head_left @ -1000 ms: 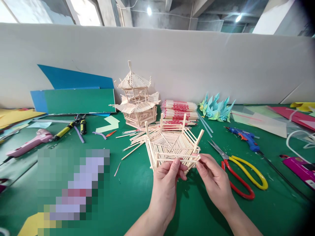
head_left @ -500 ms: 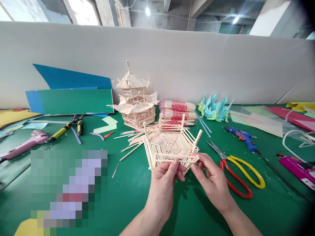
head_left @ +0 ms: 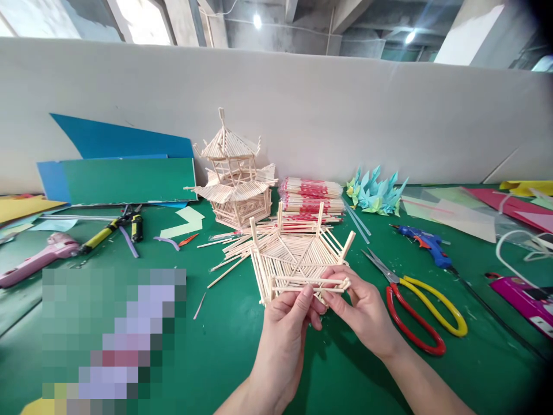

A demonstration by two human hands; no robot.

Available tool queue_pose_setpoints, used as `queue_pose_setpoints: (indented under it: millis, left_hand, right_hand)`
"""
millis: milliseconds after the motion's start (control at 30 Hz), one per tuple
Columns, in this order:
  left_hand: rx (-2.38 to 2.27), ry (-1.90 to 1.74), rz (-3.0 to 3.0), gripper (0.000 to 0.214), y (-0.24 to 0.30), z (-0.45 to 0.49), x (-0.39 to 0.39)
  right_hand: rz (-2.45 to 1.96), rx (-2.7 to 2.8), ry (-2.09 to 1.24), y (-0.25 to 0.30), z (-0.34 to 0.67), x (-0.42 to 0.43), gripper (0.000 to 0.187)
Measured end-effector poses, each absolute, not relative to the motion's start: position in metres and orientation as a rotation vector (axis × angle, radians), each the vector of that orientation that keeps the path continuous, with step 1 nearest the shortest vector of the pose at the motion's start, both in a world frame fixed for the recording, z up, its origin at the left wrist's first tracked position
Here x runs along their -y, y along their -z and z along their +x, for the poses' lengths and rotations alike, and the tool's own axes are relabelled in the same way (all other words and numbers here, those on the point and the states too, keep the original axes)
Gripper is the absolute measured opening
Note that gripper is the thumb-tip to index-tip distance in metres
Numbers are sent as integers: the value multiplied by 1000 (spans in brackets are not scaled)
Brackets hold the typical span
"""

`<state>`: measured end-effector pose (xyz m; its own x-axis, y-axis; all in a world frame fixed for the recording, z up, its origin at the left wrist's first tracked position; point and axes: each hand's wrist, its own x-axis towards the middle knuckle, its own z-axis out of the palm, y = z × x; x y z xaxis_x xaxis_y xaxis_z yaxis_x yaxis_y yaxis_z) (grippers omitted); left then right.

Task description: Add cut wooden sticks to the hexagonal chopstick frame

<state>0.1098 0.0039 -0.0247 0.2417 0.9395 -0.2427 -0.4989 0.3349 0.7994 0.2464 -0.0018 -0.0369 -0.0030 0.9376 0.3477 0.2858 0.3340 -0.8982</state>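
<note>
A hexagonal frame of thin wooden sticks (head_left: 276,256), with a slatted floor and short upright posts at its corners, is held above the green table. My left hand (head_left: 283,328) is closed on its near edge, thumb on the front rail and fingers below. At the right part of the same rail, my right hand (head_left: 365,311) pinches the sticks between thumb and fingers. The fingertips are partly hidden behind the rail. Behind the frame stands a two-tiered stick pagoda (head_left: 235,193), with loose sticks (head_left: 228,268) at its foot.
Scissors (head_left: 400,282) with red and yellow handles lie right of my right hand, near a blue glue gun (head_left: 425,242). Bundled sticks (head_left: 311,199) and blue folded paper (head_left: 375,193) are at the back. Leftward lie pliers (head_left: 101,233), a pink glue gun (head_left: 52,253) and a blurred patch.
My right hand has slid left along the front rail, closer to my left hand. The left hand keeps its grip on the frame. The view has shifted slightly.
</note>
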Motion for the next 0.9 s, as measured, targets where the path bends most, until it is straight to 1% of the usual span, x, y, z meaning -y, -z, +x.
queue_pose_setpoints:
  millis: [133, 200, 267, 333, 433, 467, 500, 533, 600, 767, 900]
  left_hand:
    - [-895, -998, 801, 22, 27, 100, 2]
    - [-982, -924, 953, 20, 27, 88, 8]
    - [-1082, -938, 1163, 19, 27, 73, 13]
    - [-1177, -1090, 1403, 16, 25, 57, 12]
    - [-1251, -1296, 1602, 6, 21, 38, -2]
    - [-1273, -1284, 1646, 10, 19, 34, -10]
    - [-1278, -1236, 1692, 21, 18, 31, -17]
    - [-1255, -1165, 1730, 27, 17, 29, -25]
    - [-1166, -1001, 1784, 31, 14, 26, -39]
    - [-977, -781, 1793, 15, 12, 24, -56]
    - [-917, -722, 1746, 11, 11, 24, -59]
  right_hand:
    - [-1132, 1485, -771, 40, 246, 2, 6]
    - [-1126, 1475, -780, 42, 246, 1, 5]
    - [-1131, 1471, -794, 43, 247, 1, 5]
    - [-1136, 1470, -808, 44, 247, 1, 5]
    - [-1141, 1462, -830, 45, 247, 2, 3]
    - [-1148, 1459, -834, 45, 247, 2, 3]
    - [-1158, 1456, -834, 45, 247, 2, 4]
    - [-1168, 1453, -833, 45, 246, 2, 4]
    - [-1178, 1448, -832, 45, 246, 2, 5]
    - [-1171, 1447, -863, 46, 247, 2, 2]
    - [-1153, 1448, -888, 47, 246, 3, 2]
